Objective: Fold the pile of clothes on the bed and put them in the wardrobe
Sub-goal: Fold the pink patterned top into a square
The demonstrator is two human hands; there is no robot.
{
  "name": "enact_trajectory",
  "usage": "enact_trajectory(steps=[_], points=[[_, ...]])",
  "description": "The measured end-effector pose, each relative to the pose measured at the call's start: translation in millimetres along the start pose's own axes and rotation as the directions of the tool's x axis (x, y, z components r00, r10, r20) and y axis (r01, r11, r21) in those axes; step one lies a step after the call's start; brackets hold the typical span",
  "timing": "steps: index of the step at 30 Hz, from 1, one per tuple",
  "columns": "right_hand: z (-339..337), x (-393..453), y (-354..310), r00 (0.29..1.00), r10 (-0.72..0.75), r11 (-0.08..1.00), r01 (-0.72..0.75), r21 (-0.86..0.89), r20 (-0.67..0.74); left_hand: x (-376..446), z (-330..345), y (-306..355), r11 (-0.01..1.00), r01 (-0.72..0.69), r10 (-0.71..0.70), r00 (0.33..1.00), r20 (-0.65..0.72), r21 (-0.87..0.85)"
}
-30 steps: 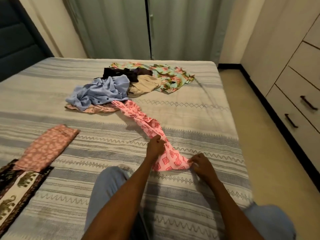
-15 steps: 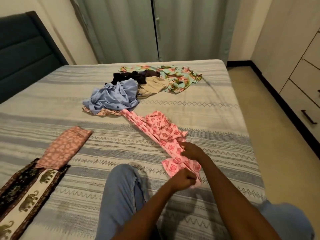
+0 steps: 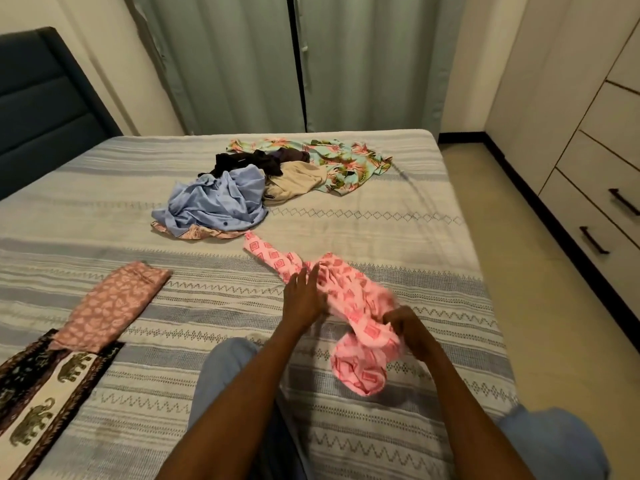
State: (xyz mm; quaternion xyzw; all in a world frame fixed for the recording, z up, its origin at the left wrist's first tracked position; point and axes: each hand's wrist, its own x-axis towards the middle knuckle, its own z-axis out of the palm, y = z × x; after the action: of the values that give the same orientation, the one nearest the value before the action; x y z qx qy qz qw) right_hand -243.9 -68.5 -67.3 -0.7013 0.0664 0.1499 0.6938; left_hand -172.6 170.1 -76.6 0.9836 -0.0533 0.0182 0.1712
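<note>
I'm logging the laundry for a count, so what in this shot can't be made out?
- Pink patterned garment, head view: bunched and motion-blurred near the right hand; its type is unclear.
- Pile: the light blue shirt covers a pink patterned piece, so the item count is uncertain.
- Elephant-print cloth: cut off by the left edge.
- Wardrobe: cut off by the right edge; its inside is not shown.
- Left hand: palm contact hidden.

Both forearms are bare from the bottom edge of the view up to the wrists, with no sleeve, watch or band showing on either. The left hand (image 3: 303,299) and right hand (image 3: 410,332) carry no rings or gloves. The legs are clad in light blue denim trousers (image 3: 221,379), faded and plain, a second patch showing at the lower right.
</note>
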Motion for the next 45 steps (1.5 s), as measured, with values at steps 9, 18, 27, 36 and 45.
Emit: enact_trajectory(steps=[9, 18, 27, 36, 45], points=[[-42.3, 11.7, 23.9, 0.961, -0.042, 0.854, -0.108, -0.508, -0.275, -11.0, 22.3, 25.9, 0.948, -0.235, 0.162, 0.936, 0.311, 0.216], [-5.1, 35.7, 22.9, 0.947, 0.051, 0.534, -0.294, -0.793, -0.316, -8.1, -14.0, 16.7, 0.969, 0.070, 0.132, 0.664, 0.736, -0.237], [-17.0, 29.4, -79.1, 0.968, -0.049, 0.859, 0.166, -0.484, 0.244, 36.2, -63.5, 66.3, 0.886, -0.252, 0.431, 0.756, 0.492, -0.388], [-88.3, 8.7, -188.9, 0.974, -0.224, 0.856, 0.210, -0.472, 0.026, 70.4, -128.9, 64.3, 0.913, -0.185, 0.326, 0.865, 0.381, -0.363], [-120.2, 19.6, -293.3, 0.710, -0.541, 0.828, 0.355, -0.435, -0.451, 109.5, -255.9, 85.9, 0.715, -0.221, 0.230, 0.970, -0.076, -0.663]])
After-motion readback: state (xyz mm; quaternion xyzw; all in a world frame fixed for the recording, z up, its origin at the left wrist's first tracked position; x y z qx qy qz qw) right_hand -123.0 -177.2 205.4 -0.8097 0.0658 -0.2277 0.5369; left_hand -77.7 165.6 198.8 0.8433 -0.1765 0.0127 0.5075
